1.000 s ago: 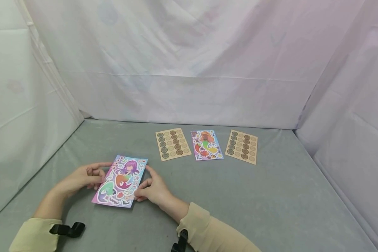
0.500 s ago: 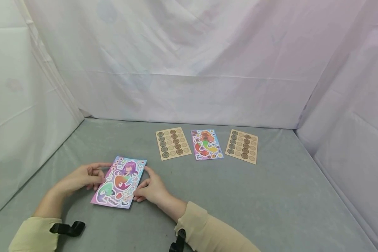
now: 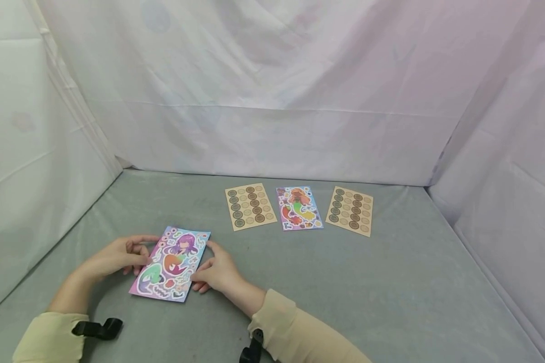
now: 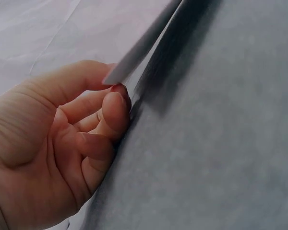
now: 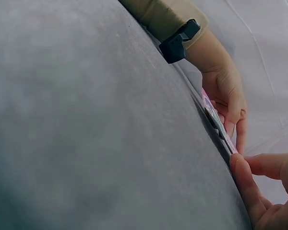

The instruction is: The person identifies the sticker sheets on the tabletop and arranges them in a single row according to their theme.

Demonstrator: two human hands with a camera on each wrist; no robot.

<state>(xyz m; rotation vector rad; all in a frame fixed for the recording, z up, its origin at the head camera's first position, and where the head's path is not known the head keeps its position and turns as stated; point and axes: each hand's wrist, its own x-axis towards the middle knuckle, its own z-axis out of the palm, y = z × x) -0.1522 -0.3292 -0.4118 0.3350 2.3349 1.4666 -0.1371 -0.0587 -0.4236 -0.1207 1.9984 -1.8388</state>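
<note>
A mermaid sticker sheet (image 3: 174,262) in pink, purple and blue lies between both hands, tilted slightly above the grey table. My left hand (image 3: 120,256) pinches its left edge between thumb and fingers; the left wrist view shows the sheet's pale edge (image 4: 139,48) at the fingertips of that hand (image 4: 62,129). On the opposite edge, my right hand (image 3: 220,269) pinches with the thumb on top and fingers beneath. Seen nearly side-on in the right wrist view, the sheet (image 5: 218,117) spans from the left hand (image 5: 225,91) to the right hand (image 5: 269,187).
Farther back on the grey table (image 3: 345,297) lie a tan sheet of round stickers (image 3: 250,206), another mermaid sticker sheet (image 3: 298,208) and a second tan sheet (image 3: 349,210), in a row. White cloth (image 3: 272,136) walls the table at the back and sides.
The held sticker sheet has shifted slightly left and toward me, and my right hand has moved left with it. My left hand has stayed almost in place.
</note>
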